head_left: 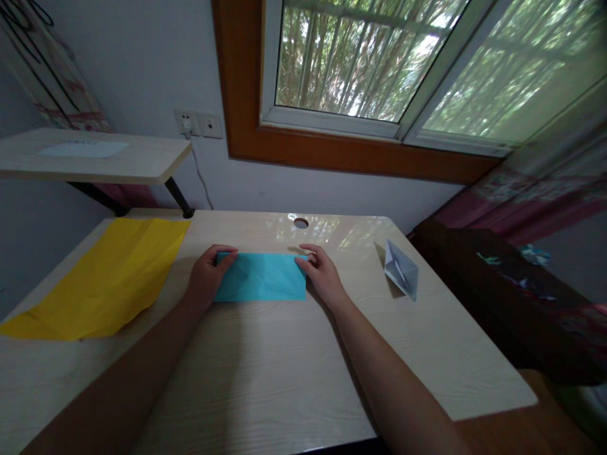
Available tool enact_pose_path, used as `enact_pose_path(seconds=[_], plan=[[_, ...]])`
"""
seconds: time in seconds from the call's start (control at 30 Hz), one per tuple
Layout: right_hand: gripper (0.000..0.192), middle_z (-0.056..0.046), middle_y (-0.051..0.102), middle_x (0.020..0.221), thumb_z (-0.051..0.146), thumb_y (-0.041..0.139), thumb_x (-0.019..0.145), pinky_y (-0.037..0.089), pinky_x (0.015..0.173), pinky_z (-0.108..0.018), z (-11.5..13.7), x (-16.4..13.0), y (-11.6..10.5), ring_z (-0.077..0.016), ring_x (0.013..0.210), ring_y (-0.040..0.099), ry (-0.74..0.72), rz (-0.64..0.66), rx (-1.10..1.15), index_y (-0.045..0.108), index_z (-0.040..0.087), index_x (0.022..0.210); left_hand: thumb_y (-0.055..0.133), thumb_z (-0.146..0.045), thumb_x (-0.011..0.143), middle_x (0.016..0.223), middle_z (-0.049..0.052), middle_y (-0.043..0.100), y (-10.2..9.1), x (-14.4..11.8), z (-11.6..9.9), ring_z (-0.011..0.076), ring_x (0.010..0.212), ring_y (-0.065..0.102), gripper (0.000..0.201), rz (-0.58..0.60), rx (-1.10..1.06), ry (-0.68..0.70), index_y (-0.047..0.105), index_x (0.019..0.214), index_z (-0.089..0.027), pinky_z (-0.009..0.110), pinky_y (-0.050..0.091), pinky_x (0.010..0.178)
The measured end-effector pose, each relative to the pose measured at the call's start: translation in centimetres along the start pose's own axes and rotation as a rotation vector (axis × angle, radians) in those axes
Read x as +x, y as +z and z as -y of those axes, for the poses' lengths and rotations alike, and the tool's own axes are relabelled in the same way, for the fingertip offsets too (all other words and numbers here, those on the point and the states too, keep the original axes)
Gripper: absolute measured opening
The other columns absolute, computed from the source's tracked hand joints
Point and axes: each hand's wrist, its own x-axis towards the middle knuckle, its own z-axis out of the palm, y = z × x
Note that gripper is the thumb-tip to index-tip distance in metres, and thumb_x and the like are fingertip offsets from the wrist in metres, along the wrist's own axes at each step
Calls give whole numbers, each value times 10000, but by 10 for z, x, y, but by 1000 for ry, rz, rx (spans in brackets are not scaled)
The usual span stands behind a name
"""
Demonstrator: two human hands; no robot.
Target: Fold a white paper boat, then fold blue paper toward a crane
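A rectangular blue sheet of paper (263, 279) lies at the middle of the wooden desk (284, 366), its long side running left to right. My left hand (208, 273) grips its upper left corner, the thumb on top and the fingers curled round the far edge. At the upper right corner, my right hand (322, 272) pinches the paper between thumb and fingers. The paper's face looks slightly creased, and whether it is doubled over I cannot tell.
A large yellow sheet (114, 278) spreads over the desk's left side. A folded pale paper shape (401, 272) stands at the right. Behind on the left is a raised shelf (156, 151) on black legs. A round cable hole (301, 223) sits near the back edge.
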Motion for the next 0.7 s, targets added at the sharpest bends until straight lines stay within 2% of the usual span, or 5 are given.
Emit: enact_pose_path(seconds=[0.13, 0.3, 0.4, 0.6, 0.7], plan=[[429, 56, 431, 720, 452, 707, 824, 381, 614, -248, 1, -3, 0, -132, 668, 441, -35, 0, -42, 650, 256, 1201, 687, -465, 824, 1037, 37, 722, -1, -1, -1, 224, 959, 631, 310, 40, -51, 12, 721, 1024, -230, 308, 475, 843], [394, 55, 401, 736, 408, 676, 850, 374, 636, -256, 4, -2, 0, -133, 671, 424, -75, -70, -37, 634, 257, 1212, 707, -437, 818, 911, 21, 701, 1, -2, -1, 187, 842, 627, 334, 76, -132, -18, 703, 1073, -221, 276, 468, 740], [408, 55, 399, 744, 394, 669, 858, 379, 647, -257, 4, -2, 0, -131, 675, 428, -77, -82, -40, 616, 254, 1238, 700, -437, 825, 917, 24, 706, 2, -1, 0, 188, 854, 634, 303, 119, -126, -2, 714, 1040, -224, 278, 475, 746], [454, 62, 405, 725, 393, 668, 868, 375, 626, -253, 3, -3, 2, -128, 655, 427, -85, -29, -65, 580, 260, 1293, 700, -492, 817, 901, 40, 737, 4, -3, 1, 211, 851, 662, 302, 199, -50, 33, 734, 927, -213, 303, 495, 753], [464, 60, 433, 719, 398, 673, 873, 376, 616, -254, 3, -5, 2, -129, 654, 438, -86, 11, -96, 579, 265, 1307, 685, -502, 829, 869, 36, 747, 5, -4, 0, 217, 824, 670, 298, 294, 6, 54, 745, 903, -219, 307, 496, 740]])
